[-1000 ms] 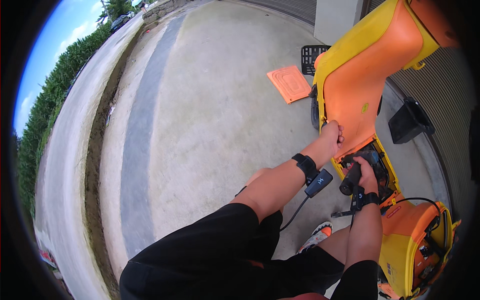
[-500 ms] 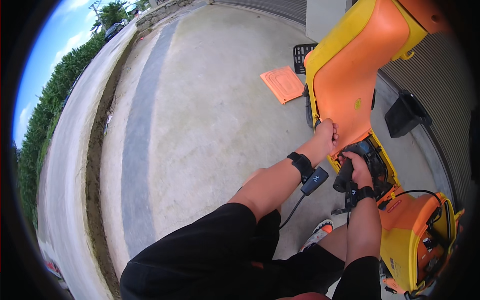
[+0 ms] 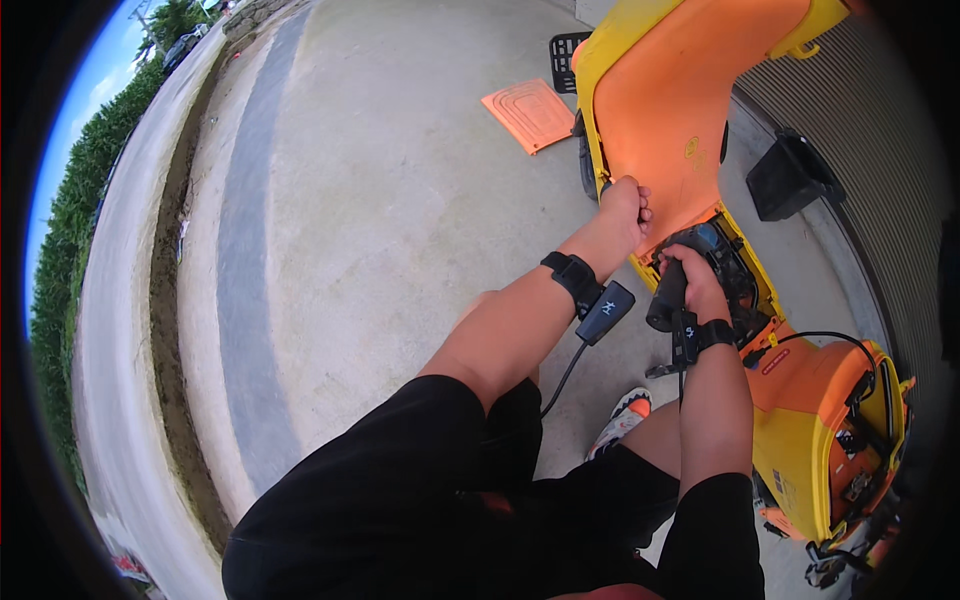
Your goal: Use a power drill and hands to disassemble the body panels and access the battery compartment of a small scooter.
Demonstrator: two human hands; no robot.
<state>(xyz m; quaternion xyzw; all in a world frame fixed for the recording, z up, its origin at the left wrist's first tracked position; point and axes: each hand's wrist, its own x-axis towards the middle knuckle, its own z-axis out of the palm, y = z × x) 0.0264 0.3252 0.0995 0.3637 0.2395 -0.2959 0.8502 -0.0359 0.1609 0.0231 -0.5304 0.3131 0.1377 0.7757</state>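
Observation:
An orange and yellow scooter (image 3: 663, 110) stands to my right, its floor section uncovered to show dark parts and cables (image 3: 735, 275). My left hand (image 3: 626, 208) is closed against the lower edge of its orange body panel; what its fingers hold, if anything, is hidden. Just right of it, my right hand (image 3: 700, 280) wraps round the thick black handle of a power drill (image 3: 668, 295). The drill's front end points into the uncovered floor section, and its tip is out of sight.
An orange ribbed cover panel (image 3: 532, 115) lies on the concrete beyond my left hand. A black bin (image 3: 790, 178) stands by the shutter on the right. The scooter's front section (image 3: 815, 440) is partly opened at the lower right, with cables showing.
The whole view has shifted, so the scooter and both hands appear higher and a little further left. Both hands keep about the same places on the scooter.

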